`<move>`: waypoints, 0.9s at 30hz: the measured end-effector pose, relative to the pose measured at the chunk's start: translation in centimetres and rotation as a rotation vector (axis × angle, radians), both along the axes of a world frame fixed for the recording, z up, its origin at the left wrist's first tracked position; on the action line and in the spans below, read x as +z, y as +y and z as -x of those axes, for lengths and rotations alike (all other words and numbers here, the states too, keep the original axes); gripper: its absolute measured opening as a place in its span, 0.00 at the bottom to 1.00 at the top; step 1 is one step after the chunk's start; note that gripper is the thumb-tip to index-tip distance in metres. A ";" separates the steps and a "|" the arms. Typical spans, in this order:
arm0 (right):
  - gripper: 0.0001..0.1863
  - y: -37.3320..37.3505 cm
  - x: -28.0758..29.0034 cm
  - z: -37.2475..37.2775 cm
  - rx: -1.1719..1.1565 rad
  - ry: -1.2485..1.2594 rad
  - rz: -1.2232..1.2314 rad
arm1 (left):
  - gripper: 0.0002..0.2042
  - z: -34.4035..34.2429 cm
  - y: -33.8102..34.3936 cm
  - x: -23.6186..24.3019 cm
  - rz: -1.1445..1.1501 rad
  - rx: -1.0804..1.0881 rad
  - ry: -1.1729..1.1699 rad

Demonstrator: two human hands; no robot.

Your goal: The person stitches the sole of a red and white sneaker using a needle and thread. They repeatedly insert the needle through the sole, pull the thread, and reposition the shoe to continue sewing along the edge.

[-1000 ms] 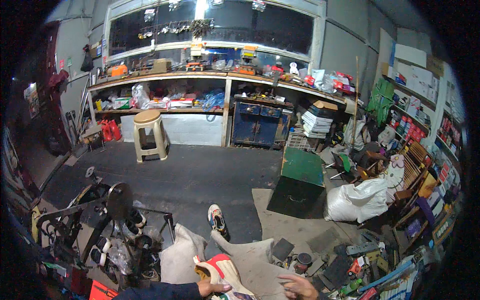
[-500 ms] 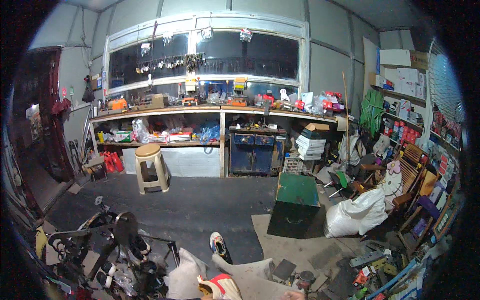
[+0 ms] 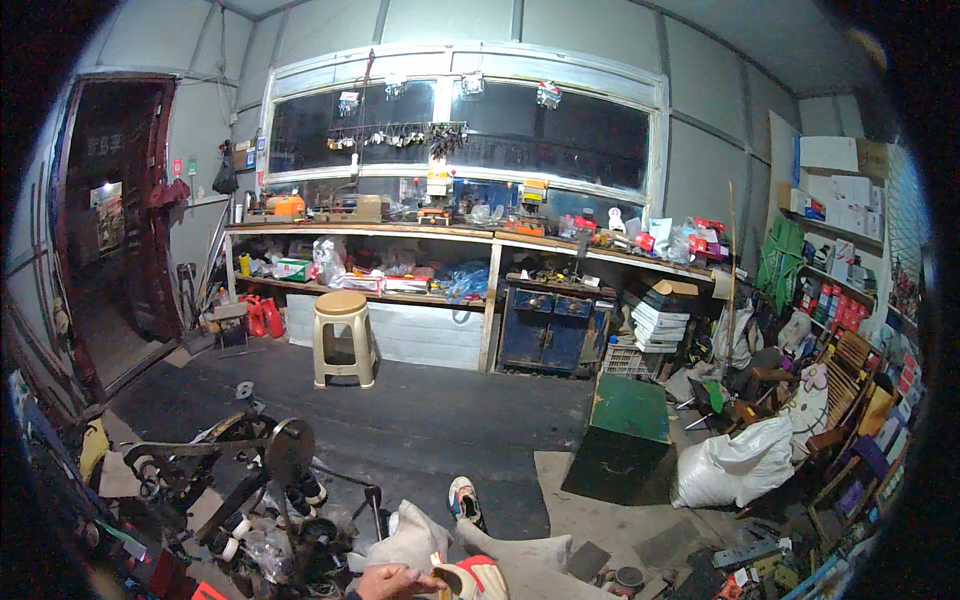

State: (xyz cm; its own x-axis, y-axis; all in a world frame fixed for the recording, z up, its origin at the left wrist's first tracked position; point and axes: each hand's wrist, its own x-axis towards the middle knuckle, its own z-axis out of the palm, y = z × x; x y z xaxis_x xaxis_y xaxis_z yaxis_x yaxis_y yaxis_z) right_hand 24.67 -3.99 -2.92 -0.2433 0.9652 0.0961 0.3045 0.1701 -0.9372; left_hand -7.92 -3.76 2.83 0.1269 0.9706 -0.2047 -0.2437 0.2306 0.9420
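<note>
My left hand (image 3: 393,581) comes in at the lower edge, its fingers closed at the edge of a cream shoe with red parts (image 3: 482,577). A tan piece shows between the fingertips and the shoe. The shoe's lower part is cut off by the frame. It sits by my knees, in grey trousers (image 3: 410,535). Past them, a multicoloured sneaker (image 3: 465,500) rests on the dark floor. My right hand is out of the picture.
At the left stands a black machine with a round wheel (image 3: 290,450). A beige stool (image 3: 343,340) stands before the long workbench (image 3: 400,228). To the right are a green-topped cabinet (image 3: 628,410), a white sack (image 3: 735,462) and scattered tools (image 3: 750,555).
The view has swung left, so the room sits further right and lower. My left hand has come into sight at the shoe. My right hand, partly visible before at the lower edge, has left the picture.
</note>
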 end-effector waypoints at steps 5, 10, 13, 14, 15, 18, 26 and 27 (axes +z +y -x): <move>0.17 -0.6 -0.4 0.1 -0.059 -0.044 -0.010 | 0.18 -1.8 1.8 -5.4 -0.003 0.077 -0.603; 0.17 -1.1 -0.7 0.8 -0.106 -0.023 0.072 | 0.19 5.9 3.5 -5.9 -0.059 0.530 -0.342; 0.17 -1.3 -0.5 1.1 -0.076 0.002 0.081 | 0.22 9.9 4.8 -6.9 -0.214 0.759 -0.166; 0.17 -1.2 -0.3 1.1 -0.054 0.024 0.086 | 0.22 9.8 5.1 -7.6 -0.318 0.800 0.154; 0.17 -1.2 -0.1 1.0 -0.049 0.022 0.114 | 0.22 9.7 5.3 -7.9 -0.429 0.862 0.482; 0.17 -1.1 0.4 0.7 -0.029 -0.005 0.149 | 0.13 6.9 3.0 -7.3 -0.180 0.666 0.356; 0.15 -1.6 3.9 3.5 -0.019 0.154 -0.106 | 0.13 -6.7 -3.4 2.7 -0.827 0.079 0.454; 0.14 -1.7 4.8 3.9 -0.009 0.131 -0.222 | 0.14 -7.7 -3.3 3.2 -0.958 0.021 0.412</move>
State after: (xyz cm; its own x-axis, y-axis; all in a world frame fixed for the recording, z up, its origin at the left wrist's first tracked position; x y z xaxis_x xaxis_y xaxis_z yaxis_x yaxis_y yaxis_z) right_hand 20.79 -5.65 1.88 -0.2062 0.9190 0.3361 0.1854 0.3739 -0.9087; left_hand -0.23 -7.08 6.01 0.2033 0.7508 0.6285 0.1429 -0.6578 0.7395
